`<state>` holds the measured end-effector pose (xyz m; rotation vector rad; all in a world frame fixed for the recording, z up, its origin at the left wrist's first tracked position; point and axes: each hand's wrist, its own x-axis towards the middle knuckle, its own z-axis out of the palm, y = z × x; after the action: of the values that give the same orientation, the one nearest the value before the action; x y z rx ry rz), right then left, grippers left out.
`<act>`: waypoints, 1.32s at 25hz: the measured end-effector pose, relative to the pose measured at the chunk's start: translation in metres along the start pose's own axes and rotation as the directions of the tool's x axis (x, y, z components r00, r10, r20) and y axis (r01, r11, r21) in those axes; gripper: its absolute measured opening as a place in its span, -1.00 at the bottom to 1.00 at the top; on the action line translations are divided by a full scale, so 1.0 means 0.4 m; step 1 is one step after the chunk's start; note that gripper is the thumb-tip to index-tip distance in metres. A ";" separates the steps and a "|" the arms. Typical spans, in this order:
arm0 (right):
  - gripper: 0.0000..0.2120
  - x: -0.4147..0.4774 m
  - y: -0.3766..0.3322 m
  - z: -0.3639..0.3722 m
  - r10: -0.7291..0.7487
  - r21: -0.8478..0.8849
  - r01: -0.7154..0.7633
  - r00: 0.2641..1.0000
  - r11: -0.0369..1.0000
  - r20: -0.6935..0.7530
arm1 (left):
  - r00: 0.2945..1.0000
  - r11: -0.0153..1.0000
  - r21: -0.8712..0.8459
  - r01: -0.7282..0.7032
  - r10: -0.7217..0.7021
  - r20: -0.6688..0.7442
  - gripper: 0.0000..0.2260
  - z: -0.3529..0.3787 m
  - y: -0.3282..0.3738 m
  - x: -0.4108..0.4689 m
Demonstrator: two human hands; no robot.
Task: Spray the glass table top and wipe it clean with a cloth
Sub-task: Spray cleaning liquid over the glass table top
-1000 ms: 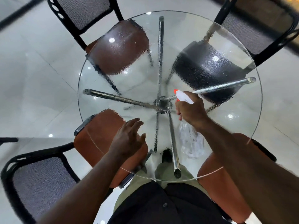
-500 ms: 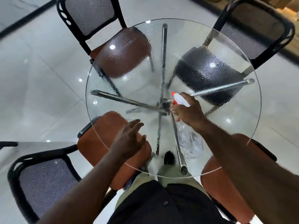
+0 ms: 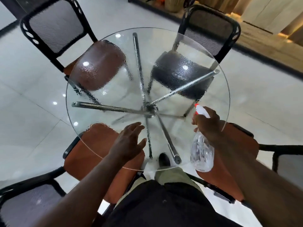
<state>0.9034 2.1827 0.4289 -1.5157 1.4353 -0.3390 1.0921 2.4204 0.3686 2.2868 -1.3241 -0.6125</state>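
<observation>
The round glass table top (image 3: 91, 115) lies below me, beaded with spray droplets over most of its far half. My right hand (image 3: 209, 124) grips a clear spray bottle (image 3: 202, 153) by its white and orange trigger head, held over the table's right near edge with the nozzle pointing away. My left hand (image 3: 129, 141) hovers flat over the near side of the glass, fingers straight and holding nothing. No cloth is in view.
Chrome legs (image 3: 105, 106) radiate from a hub under the glass. Black mesh-backed chairs ring the table: brown seats far left (image 3: 98, 66), near left (image 3: 85, 154) and near right (image 3: 229, 182), a black seat far right (image 3: 178, 74). A wooden platform (image 3: 262, 38) runs along the back right.
My right hand carried the spray bottle from over the table's centre out to the right near edge. My left hand stayed over the near glass. My view tilted up a little.
</observation>
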 end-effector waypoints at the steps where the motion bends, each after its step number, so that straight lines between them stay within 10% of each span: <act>1: -0.85 -0.043 0.005 -0.022 0.022 0.010 -0.022 1.000 1.000 -0.004 | 1.000 1.000 0.003 -0.025 0.025 0.015 -0.53 0.009 0.006 -0.004; 13: -0.78 -0.246 0.300 -0.060 0.199 -0.026 -0.201 0.977 0.979 -0.079 | 0.968 0.986 -0.011 -0.166 0.165 0.189 -0.51 0.112 0.056 -0.056; 20: -0.96 -0.259 0.373 -0.075 0.026 -0.330 0.000 0.997 0.944 0.075 | 0.941 0.974 0.015 -0.228 0.216 0.260 -0.50 0.157 0.095 0.002; 23: -0.72 -0.193 0.390 -0.116 0.208 -0.150 -0.204 0.978 0.968 0.013 | 0.937 0.968 0.032 -0.249 0.232 0.260 -0.51 0.174 0.120 0.050; 30: -0.92 0.027 0.257 -0.254 0.320 0.029 -0.320 0.947 0.947 -0.022 | 0.952 0.967 0.046 -0.252 0.239 0.192 -0.52 0.188 0.196 0.198; 33: -0.52 0.185 0.205 -0.288 0.224 -0.061 -0.224 0.974 0.973 0.005 | 0.967 0.979 0.037 -0.199 0.190 0.171 -0.46 0.185 0.228 0.277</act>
<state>0.7866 2.0812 0.3899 -1.3827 1.6013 -0.1502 1.0365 2.2711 0.3419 2.1503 -1.6404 -0.7205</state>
